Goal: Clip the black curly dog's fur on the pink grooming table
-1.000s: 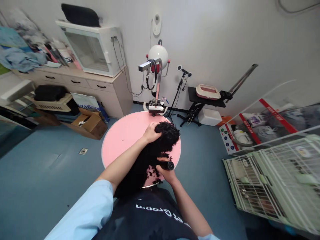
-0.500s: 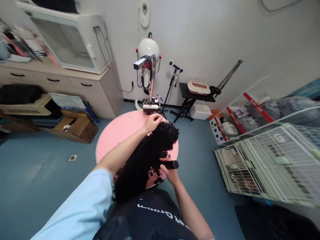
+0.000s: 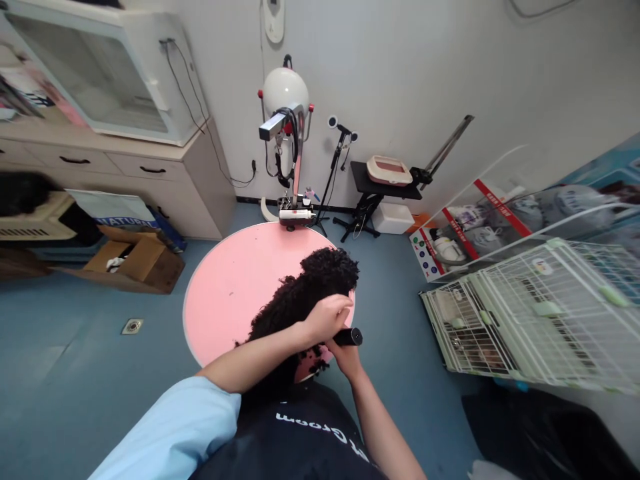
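Note:
A black curly-coated dog (image 3: 290,300) is on a round pink grooming table (image 3: 225,280) right in front of me. My right hand (image 3: 345,360) is wrapped round a black hair clipper (image 3: 349,337), whose round end points right; its other end is hidden behind my left hand. Just above the clipper, my left hand (image 3: 327,317) lies across the dog's side with its fingers bent together. What those fingers grip, if anything, is hidden. Loose tufts of black hair (image 3: 320,367) are scattered on the table near my right hand.
Behind the table stands a metal grooming arm (image 3: 297,167) beside a white dryer (image 3: 285,90). To the right are a wire cage (image 3: 530,313) and a small black table (image 3: 383,183). A cardboard box (image 3: 145,263) sits on the floor at left, before the cabinet (image 3: 200,180).
My left hand has moved down from near the dog's far end to beside the clipper. My right hand still holds the clipper in nearly the same place. The view has shifted slightly.

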`<state>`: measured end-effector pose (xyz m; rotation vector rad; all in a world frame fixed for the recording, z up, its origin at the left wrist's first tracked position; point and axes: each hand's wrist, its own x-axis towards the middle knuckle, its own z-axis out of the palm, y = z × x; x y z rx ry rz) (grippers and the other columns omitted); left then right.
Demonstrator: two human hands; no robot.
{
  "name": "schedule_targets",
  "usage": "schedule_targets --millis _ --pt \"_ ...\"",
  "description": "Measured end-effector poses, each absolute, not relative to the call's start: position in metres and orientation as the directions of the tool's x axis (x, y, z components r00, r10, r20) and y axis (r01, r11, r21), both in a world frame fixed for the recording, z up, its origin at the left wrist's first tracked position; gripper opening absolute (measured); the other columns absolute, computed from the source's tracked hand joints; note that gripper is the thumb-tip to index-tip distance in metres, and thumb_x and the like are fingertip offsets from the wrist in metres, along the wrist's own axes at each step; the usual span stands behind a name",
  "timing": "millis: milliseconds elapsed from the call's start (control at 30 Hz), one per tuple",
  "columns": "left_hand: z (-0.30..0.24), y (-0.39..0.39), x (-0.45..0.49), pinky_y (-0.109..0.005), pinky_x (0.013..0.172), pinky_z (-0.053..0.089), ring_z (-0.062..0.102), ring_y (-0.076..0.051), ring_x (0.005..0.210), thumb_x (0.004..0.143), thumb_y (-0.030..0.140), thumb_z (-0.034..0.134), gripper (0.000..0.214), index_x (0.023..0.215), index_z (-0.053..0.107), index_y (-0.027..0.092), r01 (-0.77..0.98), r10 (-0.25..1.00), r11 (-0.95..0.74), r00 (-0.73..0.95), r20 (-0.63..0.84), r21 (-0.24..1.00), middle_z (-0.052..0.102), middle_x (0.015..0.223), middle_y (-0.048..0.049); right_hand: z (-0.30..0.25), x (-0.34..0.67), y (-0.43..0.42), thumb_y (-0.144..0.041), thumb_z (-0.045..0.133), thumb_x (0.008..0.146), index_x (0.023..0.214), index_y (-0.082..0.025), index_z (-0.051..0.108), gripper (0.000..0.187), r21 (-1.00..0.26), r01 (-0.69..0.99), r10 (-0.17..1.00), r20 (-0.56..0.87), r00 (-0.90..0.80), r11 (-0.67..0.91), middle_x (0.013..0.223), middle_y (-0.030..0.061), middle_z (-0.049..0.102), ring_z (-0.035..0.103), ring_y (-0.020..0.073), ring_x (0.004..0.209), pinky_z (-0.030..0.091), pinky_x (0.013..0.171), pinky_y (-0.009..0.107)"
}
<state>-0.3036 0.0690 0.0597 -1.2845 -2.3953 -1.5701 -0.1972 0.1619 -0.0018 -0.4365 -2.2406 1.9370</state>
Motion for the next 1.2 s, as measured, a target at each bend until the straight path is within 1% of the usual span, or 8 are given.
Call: schedule_targets --millis 133,233,400,567,833,933,1133,1200 --pt "0.048 0.046 -0.290 -0.032 0.086 0.057 0.068 -0.017 0.092 0.092 0.013 0.049 0.022 0.099 0.069 0.018 0.698 0.512 0.072 -0.638 0.575 0.712 0.073 0.096 -0.0071 -0.004 -0.197 0.166 -0.038 0.075 0.072 0.098 -0.020 0.067 0.032 -0.982 0.119 0.310 -0.070 -0.948 0.144 0.099 0.0071 0.073 0.067 0.0264 0.094 0.053 0.090 0.045" --pt "0.045 0.026 -0.322 -0.044 0.091 0.055 0.064 -0.026 0.104 0.087 0.017 0.059 0.022 0.107 0.069 0.018 0.690 0.376 0.367 -0.723 0.579 0.624 0.068 0.106 -0.0125 -0.007 -0.197 0.170 -0.037 0.073 0.077 0.096 -0.022 0.067 0.025 -0.990 0.061 0.261 -0.025 -0.965 0.129 0.103 0.0079 0.073 0.066 0.0269 0.101 0.048 0.098 0.048" --pt "0.063 0.041 -0.395 -0.050 0.108 0.044 0.047 -0.035 0.130 0.070 0.027 0.077 0.065 0.131 0.058 0.015 0.709 0.551 0.460 -0.700 0.454 0.535 0.050 0.139 -0.0182 -0.013 -0.199 0.172 -0.041 0.075 0.077 0.097 -0.023 0.068 0.028 -0.998 0.034 0.244 -0.019 -0.970 0.060 0.104 0.0080 0.073 0.067 0.0278 0.102 0.047 0.099 0.050" --pt "0.085 0.076 -0.431 -0.040 0.098 0.050 0.064 -0.024 0.106 0.088 0.028 0.057 0.026 0.106 0.072 0.018 0.738 0.681 0.355 -0.625 0.382 0.574 0.070 0.112 -0.0102 -0.018 -0.200 0.181 -0.041 0.075 0.077 0.098 -0.024 0.070 0.026 -0.999 -0.001 0.238 0.010 -0.971 0.038 0.104 0.0074 0.073 0.067 0.0270 0.102 0.048 0.099 0.049" --pt "0.100 0.088 -0.450 -0.030 0.076 0.052 0.066 -0.018 0.077 0.091 0.032 0.052 0.025 0.085 0.072 0.018 0.671 0.712 0.318 -0.635 0.299 0.669 0.073 0.083 -0.0033 -0.021 -0.205 0.211 -0.041 0.076 0.075 0.100 -0.022 0.071 0.032 -0.998 0.037 0.156 -0.046 -0.987 -0.058 0.106 0.0089 0.072 0.067 0.0243 0.089 0.057 0.072 0.037" --pt "0.109 0.086 -0.449 -0.029 0.073 0.051 0.063 -0.017 0.073 0.089 0.032 0.054 0.024 0.080 0.069 0.017 0.617 0.586 0.383 -0.738 0.336 0.687 0.071 0.078 -0.0036 -0.020 -0.212 0.225 -0.041 0.076 0.075 0.099 -0.022 0.072 0.032 -0.995 0.042 0.087 -0.050 -0.995 -0.088 0.103 0.0086 0.072 0.065 0.0194 0.075 0.055 0.061 0.032" --pt "0.078 0.047 -0.404 -0.033 0.085 0.052 0.067 -0.021 0.092 0.091 0.035 0.046 0.031 0.098 0.069 0.014 0.238 -0.051 0.490 -0.953 0.300 0.838 0.072 0.096 -0.0086 -0.020 -0.223 0.248 -0.044 0.074 0.077 0.096 -0.022 0.071 0.029 -0.978 0.117 -0.015 -0.116 -0.993 -0.175 0.099 0.0073 0.073 0.053 0.0096 0.049 0.046 0.050 0.028" --pt "0.059 0.029 -0.379 -0.036 0.088 0.053 0.067 -0.024 0.098 0.086 0.039 0.054 0.036 0.111 0.067 0.016 0.147 0.069 0.512 -0.989 0.130 0.846 0.072 0.107 -0.0087 -0.022 -0.224 0.253 -0.046 0.074 0.076 0.095 -0.021 0.069 0.031 -0.949 0.160 -0.034 -0.157 -0.987 -0.270 0.102 0.0080 0.074 0.050 0.0086 0.047 0.043 0.048 0.026"
